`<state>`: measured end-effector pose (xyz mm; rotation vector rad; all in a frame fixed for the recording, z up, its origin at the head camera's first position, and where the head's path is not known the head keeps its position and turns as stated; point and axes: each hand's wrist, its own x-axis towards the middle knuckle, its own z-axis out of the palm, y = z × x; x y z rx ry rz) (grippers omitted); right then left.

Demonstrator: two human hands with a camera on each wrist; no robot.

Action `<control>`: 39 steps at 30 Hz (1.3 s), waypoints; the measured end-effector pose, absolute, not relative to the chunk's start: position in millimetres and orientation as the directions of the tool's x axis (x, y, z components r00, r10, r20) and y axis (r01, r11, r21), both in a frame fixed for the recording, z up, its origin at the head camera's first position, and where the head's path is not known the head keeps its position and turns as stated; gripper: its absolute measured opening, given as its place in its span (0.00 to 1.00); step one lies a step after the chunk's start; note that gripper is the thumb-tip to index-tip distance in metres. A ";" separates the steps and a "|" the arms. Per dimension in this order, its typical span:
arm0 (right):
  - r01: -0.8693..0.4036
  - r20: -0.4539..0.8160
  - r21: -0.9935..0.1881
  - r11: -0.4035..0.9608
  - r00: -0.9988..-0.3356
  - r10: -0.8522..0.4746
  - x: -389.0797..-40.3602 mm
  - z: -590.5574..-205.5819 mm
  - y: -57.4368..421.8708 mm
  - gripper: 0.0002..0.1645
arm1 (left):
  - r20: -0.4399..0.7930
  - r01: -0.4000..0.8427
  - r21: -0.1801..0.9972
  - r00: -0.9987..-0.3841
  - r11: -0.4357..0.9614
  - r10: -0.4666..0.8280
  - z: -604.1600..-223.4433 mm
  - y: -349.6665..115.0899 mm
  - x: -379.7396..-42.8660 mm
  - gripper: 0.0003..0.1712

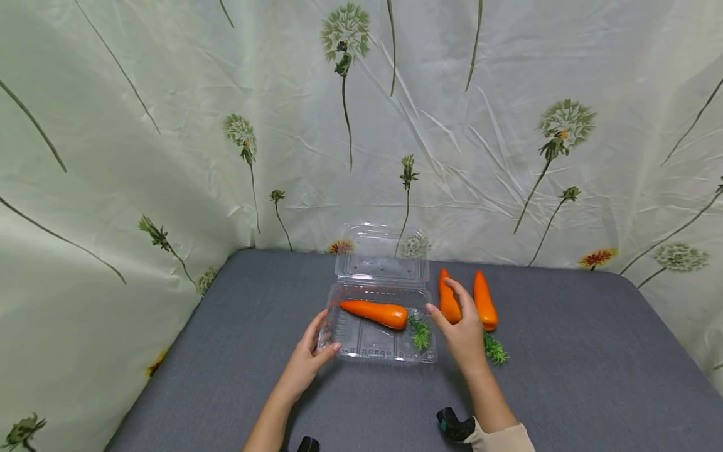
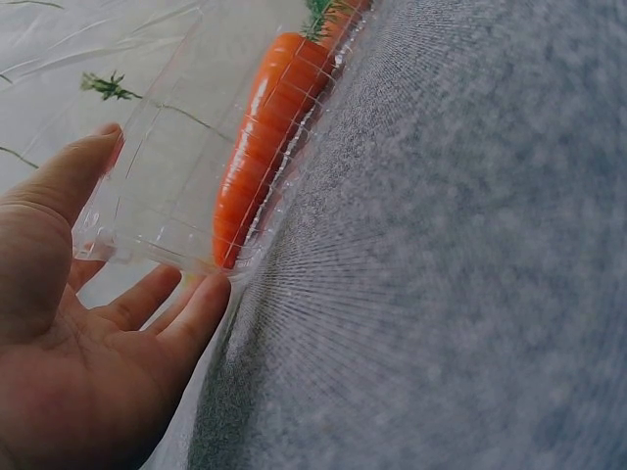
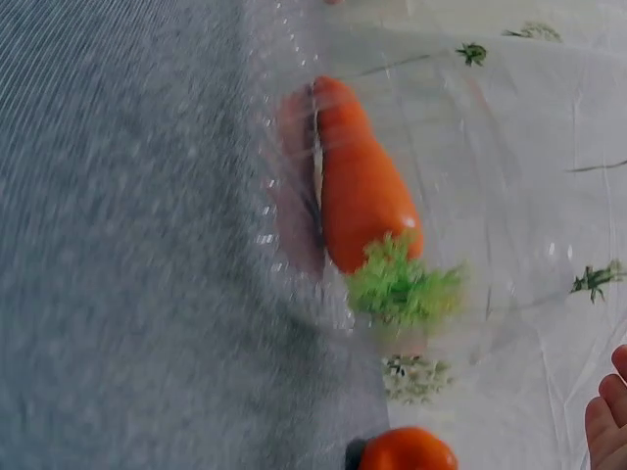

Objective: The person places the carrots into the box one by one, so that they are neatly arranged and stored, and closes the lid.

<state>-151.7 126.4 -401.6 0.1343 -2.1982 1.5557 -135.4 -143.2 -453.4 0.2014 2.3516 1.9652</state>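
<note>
A clear plastic clamshell container [image 1: 361, 358] lies on the table with its lid [image 1: 381, 267] folded back. Inside it is an orange toy carrot [image 1: 374, 312], its green leafy top [image 1: 419, 333] toward the right wall and its tip to the left. My left hand [image 1: 307, 358] holds the container's near left corner, thumb at the front and fingers along the left side; the left wrist view shows the thumb [image 2: 73, 176] at the rim. Over the right rim, my right hand [image 1: 464, 323] has thumb and fingers spread, holding nothing and partly covering a second carrot [image 1: 447, 298].
A third carrot [image 1: 484, 301] lies to the right of the right hand, with green leaves [image 1: 494, 348] below it. Behind the grey table [image 1: 565, 376] hangs a pale curtain [image 1: 282, 94] with a dandelion print. Dark wrist devices [image 1: 454, 425] show near the bottom edge.
</note>
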 end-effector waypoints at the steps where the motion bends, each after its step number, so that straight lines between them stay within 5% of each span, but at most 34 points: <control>1: -0.324 0.406 -0.873 0.365 -0.897 0.175 -153.6 -406.4 129.6 0.35 | 0.030 0.055 0.983 -0.989 0.174 0.145 -453.2 -143.2 -135.2 0.42; 13: -0.275 0.402 -0.854 0.441 -0.888 0.224 -162.4 -441.1 156.8 0.38 | 0.035 0.060 0.984 -0.988 0.167 0.148 -452.6 -143.0 -135.6 0.42; 24: -0.338 0.519 -0.791 0.510 -0.813 0.265 -164.5 -456.5 174.6 0.37 | 0.030 0.057 0.985 -0.987 0.165 0.159 -451.1 -143.5 -135.4 0.42; 39: -0.255 0.448 -0.839 0.481 -0.825 0.344 -164.9 -468.2 194.5 0.37 | 0.053 0.076 0.984 -0.989 0.162 0.140 -483.6 -149.0 -146.6 0.42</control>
